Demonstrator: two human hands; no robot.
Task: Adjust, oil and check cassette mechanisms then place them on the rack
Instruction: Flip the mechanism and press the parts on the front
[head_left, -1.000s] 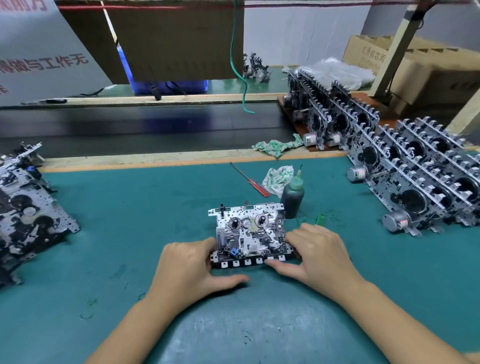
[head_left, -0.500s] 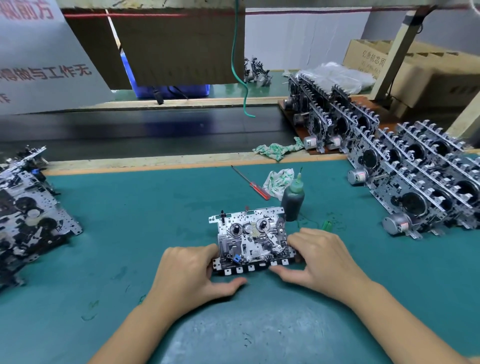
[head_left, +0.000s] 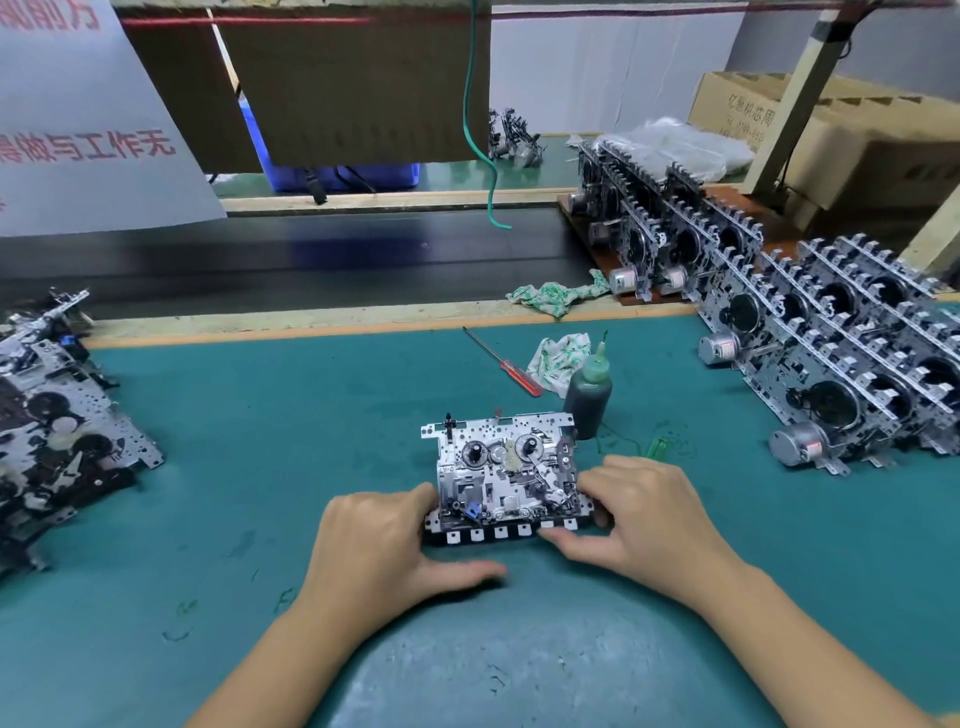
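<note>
A silver cassette mechanism (head_left: 501, 475) lies flat on the teal mat, with a row of white keys along its near edge. My left hand (head_left: 379, 545) grips its left side, the thumb stretched out on the mat below the keys. My right hand (head_left: 649, 514) grips its right side, fingers curled over the edge and thumb at the key row. A dark oil bottle with a green nozzle (head_left: 589, 395) stands just behind the mechanism's right corner. Finished mechanisms stand upright in rows on the rack (head_left: 831, 358) at the right.
A red-handled screwdriver (head_left: 506, 364) and a crumpled cloth (head_left: 556, 358) lie behind the bottle. A pile of loose mechanisms (head_left: 57, 436) sits at the left edge. A second cloth (head_left: 558, 293) rests on the wooden rail before the black conveyor belt (head_left: 311, 254).
Both hands have stayed on the mechanism in the same grip. Only the view has shifted slightly.
</note>
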